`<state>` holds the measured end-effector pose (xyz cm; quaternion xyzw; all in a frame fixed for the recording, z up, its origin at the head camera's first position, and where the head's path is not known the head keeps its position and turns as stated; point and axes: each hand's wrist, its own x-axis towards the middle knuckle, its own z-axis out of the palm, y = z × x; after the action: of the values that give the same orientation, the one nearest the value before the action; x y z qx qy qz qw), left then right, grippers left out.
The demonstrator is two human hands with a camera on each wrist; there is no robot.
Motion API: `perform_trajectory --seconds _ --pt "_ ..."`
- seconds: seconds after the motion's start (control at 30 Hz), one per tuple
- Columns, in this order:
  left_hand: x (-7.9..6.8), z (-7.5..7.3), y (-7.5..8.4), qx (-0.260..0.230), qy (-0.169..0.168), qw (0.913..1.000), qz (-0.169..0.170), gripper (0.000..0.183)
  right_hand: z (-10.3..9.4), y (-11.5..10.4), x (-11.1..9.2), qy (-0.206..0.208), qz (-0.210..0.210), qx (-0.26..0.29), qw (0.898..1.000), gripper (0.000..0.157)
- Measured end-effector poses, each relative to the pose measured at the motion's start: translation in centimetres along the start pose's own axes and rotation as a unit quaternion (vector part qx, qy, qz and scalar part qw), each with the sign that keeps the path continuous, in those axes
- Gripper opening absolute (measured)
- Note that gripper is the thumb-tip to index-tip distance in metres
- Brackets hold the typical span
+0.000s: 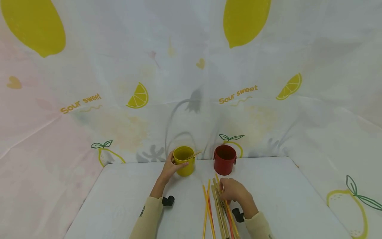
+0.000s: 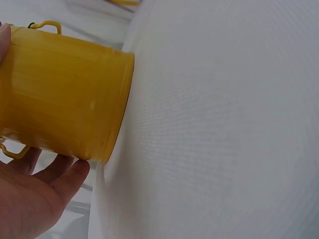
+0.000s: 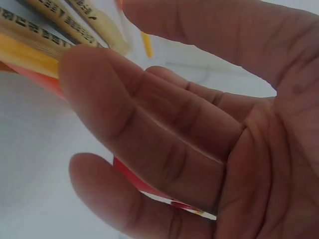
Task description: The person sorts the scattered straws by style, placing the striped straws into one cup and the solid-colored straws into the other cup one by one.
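Note:
My left hand (image 1: 170, 167) grips a small yellow bucket (image 1: 185, 170), fingers round its far left side and thumb across the front below the rim. One thin tan stick (image 1: 195, 154) leans out of that bucket. In the left wrist view the bucket (image 2: 65, 94) stands on the white surface, fingertips against its wall near the base. My right hand (image 1: 234, 191) is over a bundle of paper-wrapped chopsticks (image 1: 219, 207) and thin yellow and orange sticks (image 1: 206, 209). In the right wrist view its bent fingers (image 3: 99, 94) touch the bundle's edge, thumb (image 3: 164, 22) apart from them.
A red bucket (image 1: 223, 166) with side handles stands at the back, right of the yellow one. The white table (image 1: 283, 192) meets a lemon-printed cloth (image 1: 179, 83) behind and at both sides. Both wrists wear small black mounts.

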<state>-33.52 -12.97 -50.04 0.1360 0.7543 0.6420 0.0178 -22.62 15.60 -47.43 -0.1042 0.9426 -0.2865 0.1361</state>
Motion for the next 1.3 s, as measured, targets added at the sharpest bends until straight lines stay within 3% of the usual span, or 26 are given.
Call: perform_trajectory --seconds 0.47,0.83,1.07,1.3 --pt "0.0 0.0 -0.1 -0.005 -0.002 1.0000 0.000 0.088 2.0 0.6 0.5 0.040 -0.015 -0.048 0.998 0.029" --pt "0.0 0.1 -0.1 -0.006 -0.002 1.0000 -0.007 0.088 2.5 0.5 0.5 0.043 -0.009 -0.051 0.998 0.033" --pt "1.4 0.1 -3.1 -0.011 0.010 0.9998 -0.010 0.091 2.8 -0.1 0.7 0.035 0.025 -0.051 0.998 0.040" --pt "1.6 0.1 -3.8 -0.011 0.028 0.9996 0.003 0.089 2.8 -0.3 0.7 0.033 0.028 -0.042 0.998 0.040"
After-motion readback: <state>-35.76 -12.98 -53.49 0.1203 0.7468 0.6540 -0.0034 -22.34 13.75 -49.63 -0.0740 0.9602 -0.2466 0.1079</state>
